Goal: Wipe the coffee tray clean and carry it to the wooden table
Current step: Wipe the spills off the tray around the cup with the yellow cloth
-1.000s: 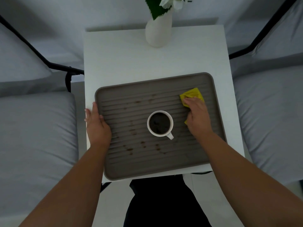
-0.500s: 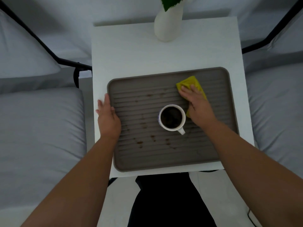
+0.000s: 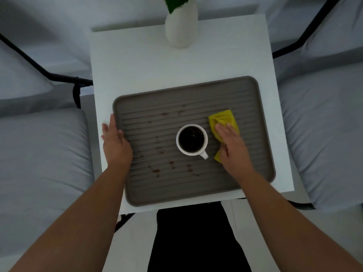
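Observation:
A grey ribbed tray [image 3: 253, 99] lies on a small white table [image 3: 137, 61]. Brown coffee spots dot its left and lower-middle ribs. A white mug of dark coffee [image 3: 192, 139] stands at the tray's middle, handle toward me. My right hand [image 3: 231, 148] presses flat on a yellow cloth [image 3: 224, 119] just right of the mug, fingers spread over it. My left hand [image 3: 115, 142] rests against the tray's left rim, holding it steady.
A white vase [image 3: 181, 26] with green leaves stands at the table's far edge. Grey cushioned seats with black frames flank the table, one on the left [image 3: 39, 154] and one on the right [image 3: 324, 124]. My dark trousers show below the table's near edge.
My right hand and the yellow cloth have slid on the tray, first left toward the mug's far side, now back down beside the mug. The left hand stays on the rim.

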Motion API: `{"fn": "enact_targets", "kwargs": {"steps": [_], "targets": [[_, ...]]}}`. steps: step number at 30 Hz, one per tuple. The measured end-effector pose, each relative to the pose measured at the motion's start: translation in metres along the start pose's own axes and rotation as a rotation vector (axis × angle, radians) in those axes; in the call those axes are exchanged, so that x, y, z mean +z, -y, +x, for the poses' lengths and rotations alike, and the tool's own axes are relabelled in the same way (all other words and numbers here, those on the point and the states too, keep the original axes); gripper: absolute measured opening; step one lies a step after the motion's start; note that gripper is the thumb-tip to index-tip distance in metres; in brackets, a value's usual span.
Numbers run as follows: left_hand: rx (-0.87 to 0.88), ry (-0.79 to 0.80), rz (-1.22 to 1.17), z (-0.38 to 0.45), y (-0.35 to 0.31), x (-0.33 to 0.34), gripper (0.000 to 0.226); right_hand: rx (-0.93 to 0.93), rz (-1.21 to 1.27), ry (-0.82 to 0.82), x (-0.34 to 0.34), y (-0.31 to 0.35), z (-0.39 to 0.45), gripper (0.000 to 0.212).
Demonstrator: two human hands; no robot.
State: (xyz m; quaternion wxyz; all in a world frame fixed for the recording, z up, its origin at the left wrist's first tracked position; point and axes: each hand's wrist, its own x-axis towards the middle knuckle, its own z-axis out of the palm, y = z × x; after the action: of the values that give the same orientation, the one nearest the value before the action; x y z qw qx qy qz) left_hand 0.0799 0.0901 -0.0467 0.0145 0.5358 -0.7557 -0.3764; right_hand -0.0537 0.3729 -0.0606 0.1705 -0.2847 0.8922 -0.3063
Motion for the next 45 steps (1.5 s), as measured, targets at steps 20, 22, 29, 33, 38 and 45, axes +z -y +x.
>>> {"fn": "enact_targets", "kwargs": {"steps": [20, 22, 29, 33, 38, 45], "targets": [[-0.09, 0.232, 0.436, -0.167, 0.042, 0.033, 0.145, 0.273, -0.278, -0.202, 0.01, 0.015, -0.034, 0.048], [-0.08, 0.239, 0.427, -0.167, 0.042, 0.033, 0.145, 0.244, -0.266, -0.135, 0.025, 0.033, -0.053, 0.049], [-0.089, 0.246, 0.398, -0.166, 0.042, 0.028, 0.152, 0.085, -0.252, -0.033, 0.011, 0.02, -0.071, 0.048], [-0.1, 0.224, 0.367, -0.167, 0.037, 0.027, 0.153, 0.415, -0.227, -0.227, -0.005, 0.007, -0.073, 0.048], [-0.101, 0.204, 0.348, -0.167, 0.031, 0.025, 0.154, 0.087, -0.307, 0.02, 0.04, 0.07, -0.09, 0.05], [-0.124, 0.258, 0.372, -0.166, 0.028, 0.021, 0.153, 0.257, -0.429, -0.049, -0.006, 0.012, -0.077, 0.046]]}}
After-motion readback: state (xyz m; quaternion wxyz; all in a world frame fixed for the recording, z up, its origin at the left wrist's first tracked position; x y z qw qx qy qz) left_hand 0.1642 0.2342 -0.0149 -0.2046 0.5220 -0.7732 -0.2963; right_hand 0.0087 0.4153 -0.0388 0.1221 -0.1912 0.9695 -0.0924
